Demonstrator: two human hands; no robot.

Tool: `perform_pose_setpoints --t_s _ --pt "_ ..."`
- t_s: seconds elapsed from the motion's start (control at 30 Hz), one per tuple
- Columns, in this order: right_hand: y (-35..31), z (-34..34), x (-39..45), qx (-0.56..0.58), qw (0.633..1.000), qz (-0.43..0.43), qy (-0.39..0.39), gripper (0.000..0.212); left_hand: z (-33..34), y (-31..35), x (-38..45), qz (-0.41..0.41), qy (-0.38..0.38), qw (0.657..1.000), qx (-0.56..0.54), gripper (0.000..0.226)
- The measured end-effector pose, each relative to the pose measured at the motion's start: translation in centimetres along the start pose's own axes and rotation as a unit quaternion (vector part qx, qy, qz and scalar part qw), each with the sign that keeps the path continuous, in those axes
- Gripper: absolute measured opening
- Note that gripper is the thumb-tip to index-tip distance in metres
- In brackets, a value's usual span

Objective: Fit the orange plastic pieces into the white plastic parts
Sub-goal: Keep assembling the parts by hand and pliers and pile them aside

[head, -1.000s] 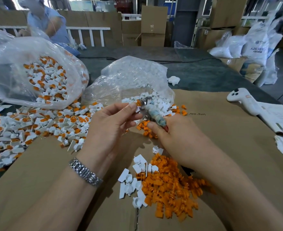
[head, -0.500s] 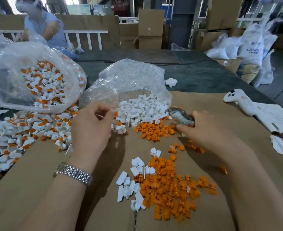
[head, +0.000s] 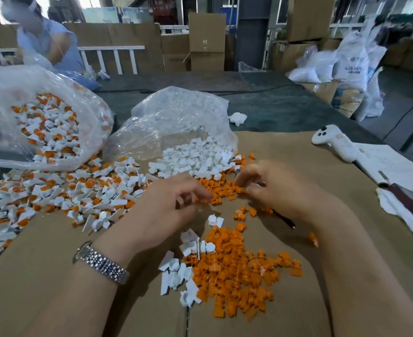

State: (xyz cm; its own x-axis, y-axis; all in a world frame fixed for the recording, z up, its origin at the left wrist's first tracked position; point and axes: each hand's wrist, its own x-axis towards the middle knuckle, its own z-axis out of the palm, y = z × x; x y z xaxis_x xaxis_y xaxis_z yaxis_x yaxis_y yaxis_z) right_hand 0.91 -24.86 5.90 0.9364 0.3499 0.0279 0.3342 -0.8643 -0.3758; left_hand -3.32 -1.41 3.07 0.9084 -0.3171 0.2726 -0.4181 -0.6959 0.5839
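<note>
My left hand hovers with curled fingers at the left edge of a small heap of orange pieces; blur hides whether it holds a part. My right hand reaches into the same heap from the right. A tool lies gripped under its palm, with a dark handle end poking out below. White parts spill from a clear bag just behind. A large orange pile with a few white parts lies nearer me.
Fitted white-and-orange parts cover the left side, and more fill a clear bag. A white controller and papers lie right on the cardboard sheet. A person works at the back left.
My left hand left the fitted parts and came back right to the small orange heap. My right hand swung left and down onto that heap with the tool.
</note>
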Motion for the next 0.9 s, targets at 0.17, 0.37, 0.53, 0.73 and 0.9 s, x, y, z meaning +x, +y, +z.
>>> perform_pose_setpoints --t_s 0.17,0.37,0.53,0.73,0.9 --pt "-0.4 0.4 -0.4 -0.019 0.995 -0.03 -0.089 0.022 0.9 -0.1 0.2 0.053 -0.098 0.993 0.039 0.029" --pt "-0.6 1.3 0.0 -0.046 0.997 -0.042 -0.033 0.004 1.8 -0.2 0.5 0.047 -0.071 0.993 0.081 0.016" --pt "-0.7 0.8 0.1 0.069 0.994 -0.051 0.066 0.003 0.7 0.1 0.2 -0.103 0.009 0.983 -0.152 0.013" --pt "-1.9 0.0 -0.8 0.314 0.944 -0.073 0.068 0.004 -0.4 0.7 0.5 -0.21 0.025 0.822 -0.529 0.027" --pt "-2.4 -0.1 -1.0 0.391 0.914 -0.094 0.047 0.004 -0.4 0.2 0.8 -0.21 0.024 0.763 -0.611 0.023"
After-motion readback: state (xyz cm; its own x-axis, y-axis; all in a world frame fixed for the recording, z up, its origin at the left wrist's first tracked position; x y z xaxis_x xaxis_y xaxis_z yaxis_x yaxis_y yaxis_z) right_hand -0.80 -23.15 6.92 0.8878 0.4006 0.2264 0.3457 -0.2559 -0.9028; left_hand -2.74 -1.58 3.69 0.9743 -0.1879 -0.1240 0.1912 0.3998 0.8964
